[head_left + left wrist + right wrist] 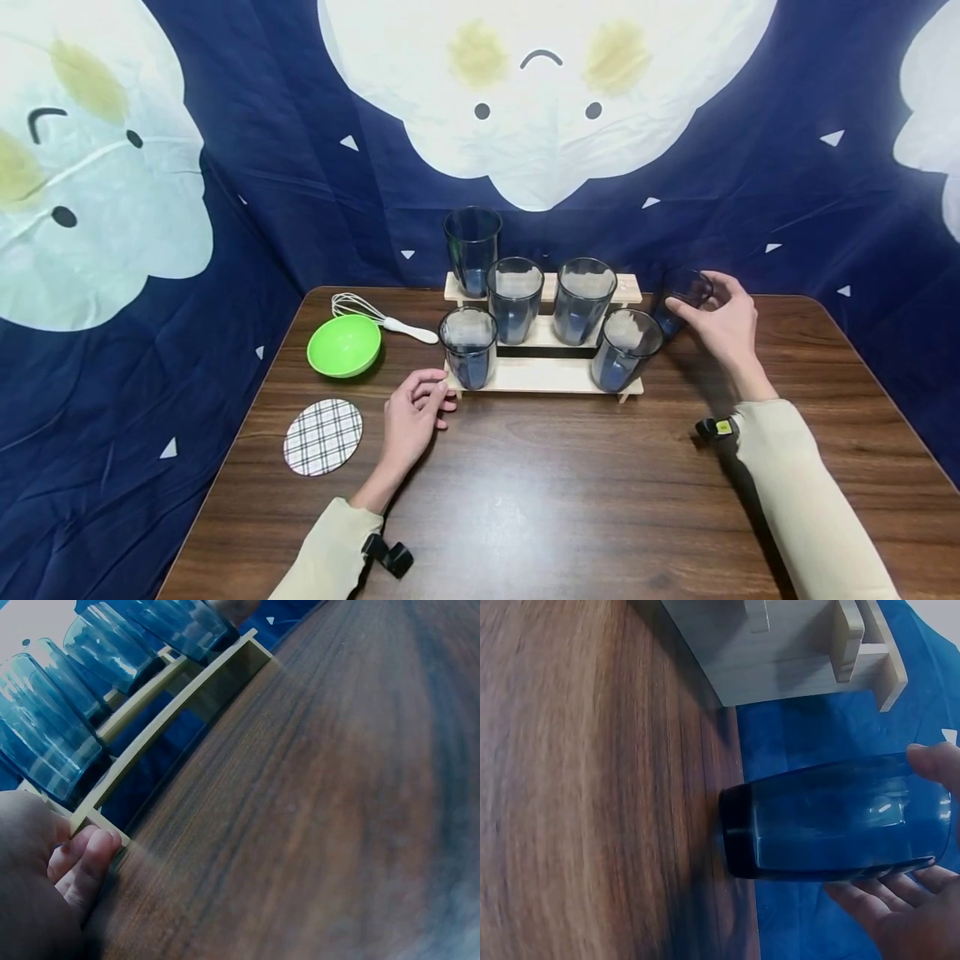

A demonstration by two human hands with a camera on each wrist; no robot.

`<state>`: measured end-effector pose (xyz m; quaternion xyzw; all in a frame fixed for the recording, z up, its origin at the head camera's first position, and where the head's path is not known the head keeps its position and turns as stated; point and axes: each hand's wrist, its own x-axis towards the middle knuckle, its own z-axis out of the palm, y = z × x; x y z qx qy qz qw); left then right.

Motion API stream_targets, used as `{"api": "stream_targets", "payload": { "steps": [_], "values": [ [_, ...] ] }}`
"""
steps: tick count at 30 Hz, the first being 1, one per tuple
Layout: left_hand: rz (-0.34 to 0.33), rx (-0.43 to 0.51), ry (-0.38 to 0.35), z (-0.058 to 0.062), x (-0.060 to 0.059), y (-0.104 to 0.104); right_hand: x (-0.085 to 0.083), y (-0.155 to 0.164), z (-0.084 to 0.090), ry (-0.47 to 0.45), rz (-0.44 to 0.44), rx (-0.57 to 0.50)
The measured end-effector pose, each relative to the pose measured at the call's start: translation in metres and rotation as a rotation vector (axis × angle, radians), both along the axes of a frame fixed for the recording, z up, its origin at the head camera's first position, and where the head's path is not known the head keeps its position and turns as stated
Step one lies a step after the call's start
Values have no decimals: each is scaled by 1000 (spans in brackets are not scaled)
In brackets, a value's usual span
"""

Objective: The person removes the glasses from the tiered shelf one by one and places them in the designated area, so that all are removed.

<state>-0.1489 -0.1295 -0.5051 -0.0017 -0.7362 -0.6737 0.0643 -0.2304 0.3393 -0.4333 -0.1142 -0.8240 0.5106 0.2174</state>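
Note:
A stepped wooden rack (546,376) stands toward the back of the table, bearing several dark tinted glasses. One glass (472,250) is on the top tier at left, two are on the middle tier, and one stands at each end of the lowest tier. My left hand (414,417) pinches the rack's front left corner; in the left wrist view its fingers (88,859) curl at the end of the low step. Right of the rack, my right hand (723,321) grips another tinted glass (832,817) near its rim, thumb on one side and fingers on the other. That glass is upright, its base at the tabletop.
Left of the rack lie a white-handled whisk (408,330), a green bowl (343,346) and a round checked coaster (323,437). A dark blue cloth (285,200) with white clouds hangs behind the wooden table (570,492).

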Motion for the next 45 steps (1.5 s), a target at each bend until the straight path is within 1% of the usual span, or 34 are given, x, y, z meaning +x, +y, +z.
{"api": "stream_targets", "payload": {
  "steps": [9,14,17,20,24,29,32,39,45],
  "values": [
    [5,0,-13,1,1,0,-2,1,-9,9,20,-9],
    [5,2,-11,0,0,-1,-4,1,-12,40,49,-32],
    [2,0,-1,0,0,-1,-4,2,-12,47,75,-46],
    [0,0,7,0,0,-1,-2,2,-10,35,98,-46],
    [-4,3,4,0,0,-1,0,1,-5,13,108,-10],
    [-9,7,-1,-1,0,-1,4,4,0,-25,106,75],
    [-9,6,3,0,-1,-1,5,6,1,-37,97,107],
    [1,2,16,0,0,0,8,8,4,-35,69,125],
    [-2,5,4,-1,0,0,14,6,13,2,31,138]
  ]
}}
